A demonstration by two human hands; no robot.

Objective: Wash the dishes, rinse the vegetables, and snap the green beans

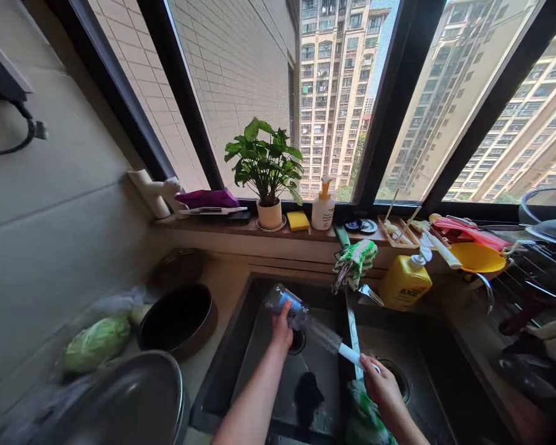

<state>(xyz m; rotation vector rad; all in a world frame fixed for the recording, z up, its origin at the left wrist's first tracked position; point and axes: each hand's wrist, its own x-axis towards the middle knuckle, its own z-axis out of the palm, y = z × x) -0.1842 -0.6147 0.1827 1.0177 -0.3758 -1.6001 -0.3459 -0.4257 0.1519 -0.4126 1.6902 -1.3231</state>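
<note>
At the near end of the sink's [219, 372] divider [352, 327] lay a green cloth [365, 408], cut off by the frame. Over it, the right hand [380, 382] angled in, its grip closed around the white handle [349, 354] of one bottle brush [325, 335]. The left hand [282, 332], forearm stretched forward, had its grip around one clear bottle [298, 315], tilted above the left basin [262, 364]; its fingers were mostly hidden — and how far the bristles entered was hard to make out. Two drains showed, each partly covered by a hand. Near the sink's far right corner stood one yellow pump bottle [405, 281]; beyond the far edge, the sill [199, 227] carried one potted plant [267, 161], one yellow sponge [298, 220] and one white pump bottle [323, 211].
</note>
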